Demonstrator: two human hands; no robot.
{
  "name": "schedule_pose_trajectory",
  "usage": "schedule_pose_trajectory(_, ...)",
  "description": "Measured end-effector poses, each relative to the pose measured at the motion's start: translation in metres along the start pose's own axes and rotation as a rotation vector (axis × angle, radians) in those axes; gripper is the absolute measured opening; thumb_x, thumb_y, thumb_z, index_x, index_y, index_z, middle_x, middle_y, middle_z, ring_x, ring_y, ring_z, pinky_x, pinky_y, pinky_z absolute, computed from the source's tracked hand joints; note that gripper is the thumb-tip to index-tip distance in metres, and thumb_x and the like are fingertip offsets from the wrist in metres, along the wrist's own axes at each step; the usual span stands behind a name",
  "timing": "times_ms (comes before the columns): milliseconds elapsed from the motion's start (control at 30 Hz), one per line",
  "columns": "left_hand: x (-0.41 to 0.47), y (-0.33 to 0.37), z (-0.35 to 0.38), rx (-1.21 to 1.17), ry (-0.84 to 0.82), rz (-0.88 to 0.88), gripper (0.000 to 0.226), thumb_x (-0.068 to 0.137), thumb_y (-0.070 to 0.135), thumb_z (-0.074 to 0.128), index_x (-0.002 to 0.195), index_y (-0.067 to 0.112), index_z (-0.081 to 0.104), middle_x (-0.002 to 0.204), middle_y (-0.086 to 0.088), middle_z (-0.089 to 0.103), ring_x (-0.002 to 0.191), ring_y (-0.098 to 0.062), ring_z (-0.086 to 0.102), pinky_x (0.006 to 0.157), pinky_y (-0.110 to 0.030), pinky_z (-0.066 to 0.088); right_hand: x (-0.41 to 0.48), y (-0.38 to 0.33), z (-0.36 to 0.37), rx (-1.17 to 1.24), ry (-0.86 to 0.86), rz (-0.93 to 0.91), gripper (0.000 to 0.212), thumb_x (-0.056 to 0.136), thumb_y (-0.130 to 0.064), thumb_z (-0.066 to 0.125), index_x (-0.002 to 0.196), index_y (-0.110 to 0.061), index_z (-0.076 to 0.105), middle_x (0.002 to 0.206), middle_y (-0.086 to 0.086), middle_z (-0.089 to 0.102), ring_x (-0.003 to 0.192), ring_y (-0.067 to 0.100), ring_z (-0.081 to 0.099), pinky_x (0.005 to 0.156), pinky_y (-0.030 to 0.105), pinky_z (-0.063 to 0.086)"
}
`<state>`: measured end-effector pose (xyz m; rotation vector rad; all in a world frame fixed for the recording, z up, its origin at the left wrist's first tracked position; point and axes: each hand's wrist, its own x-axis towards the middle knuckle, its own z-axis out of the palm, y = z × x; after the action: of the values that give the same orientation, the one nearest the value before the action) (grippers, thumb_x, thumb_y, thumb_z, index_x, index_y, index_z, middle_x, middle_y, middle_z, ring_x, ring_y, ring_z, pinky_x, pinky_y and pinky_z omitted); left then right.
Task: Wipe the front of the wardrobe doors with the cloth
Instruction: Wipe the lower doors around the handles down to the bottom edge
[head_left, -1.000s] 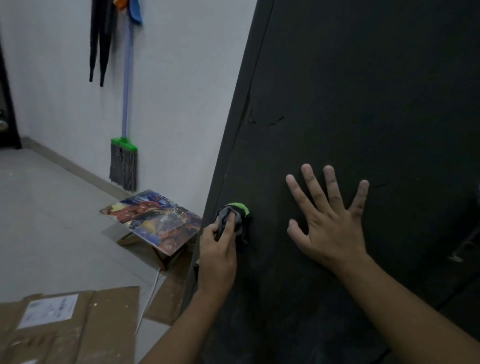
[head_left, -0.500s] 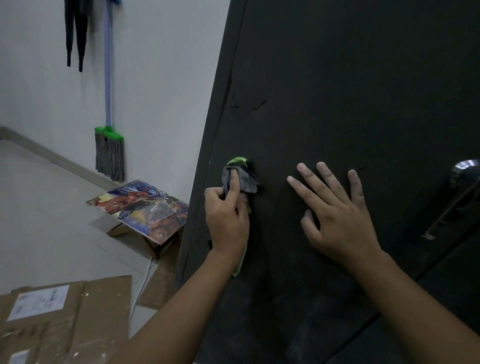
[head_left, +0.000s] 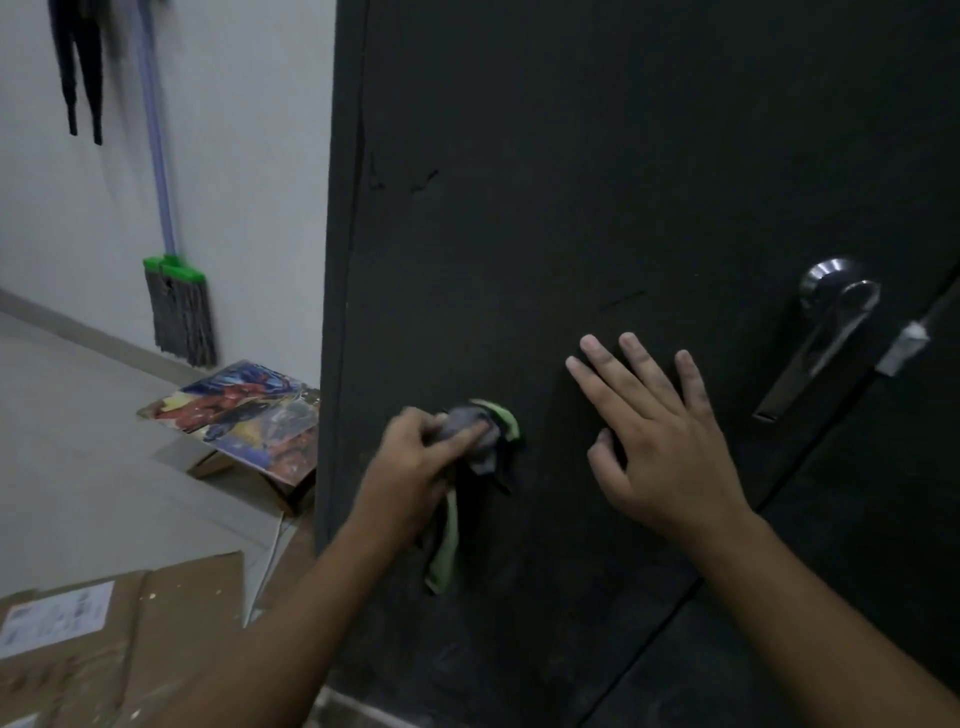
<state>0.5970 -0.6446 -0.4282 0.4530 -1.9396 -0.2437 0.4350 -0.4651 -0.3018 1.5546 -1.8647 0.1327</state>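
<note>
A black wardrobe door (head_left: 571, 182) fills most of the head view. My left hand (head_left: 415, 467) grips a bunched grey and green cloth (head_left: 480, 431) and holds it against the door near its left edge, with a green strip of the cloth hanging below the hand. My right hand (head_left: 660, 441) lies flat on the door to the right of the cloth, fingers spread and straight. A metal lever handle (head_left: 826, 332) sits on the door further right.
A mop (head_left: 179, 306) with a green head leans on the white wall at left. A colourful picture board (head_left: 244, 415) rests on a box on the floor beside the door. Flattened cardboard (head_left: 104, 639) lies at bottom left. A second door panel (head_left: 909, 519) adjoins at right.
My left hand with the cloth went up the door, then came back down and a little to the right. The view has swung right, bringing the lever handle in. My right hand stays flat.
</note>
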Motion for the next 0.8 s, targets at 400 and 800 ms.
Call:
schedule_pose_trajectory(400,0.012,0.075,0.04,-0.1,0.29,-0.267,0.053,0.094,0.035,0.052,0.143,0.015,0.047,0.109,-0.006,0.039,0.104,-0.021,0.042,0.092,-0.028,0.037,-0.043,-0.012,0.032,0.342,0.115,0.186,0.06,0.086,-0.02,0.042,0.145,-0.023,0.048,0.161,-0.009,0.027,0.152,0.011,0.011,0.124,0.043,0.0)
schedule_pose_trajectory(800,-0.026,0.132,0.098,-0.245,0.159,-0.139,0.028,0.08,0.002,0.078,0.106,0.01,0.074,0.098,0.0,0.044,0.091,0.007,0.04,0.081,-0.007,0.041,-0.11,-0.008,0.052,0.492,0.31,0.396,0.062,0.081,-0.012,0.058,0.142,-0.02,0.051,0.157,-0.005,0.036,0.15,0.019,0.022,0.122,0.051,0.015)
